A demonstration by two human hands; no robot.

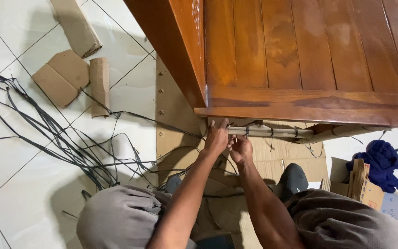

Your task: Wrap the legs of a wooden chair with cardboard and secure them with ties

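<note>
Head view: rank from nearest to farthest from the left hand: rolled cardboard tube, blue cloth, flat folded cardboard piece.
From the left hand, at the pale rod under the wooden table edge:
1. rolled cardboard tube, on the tiles to the left of the hand and farther up the picture.
2. flat folded cardboard piece, just beyond the tube, farther left.
3. blue cloth, far off on the right, by the cardboard box.

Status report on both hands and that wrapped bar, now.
Left hand gripping the end of the wrapped bar under the wooden door. Right hand just below, fingers curled, contents unclear. Loose black straps trailing across the floor.
</note>
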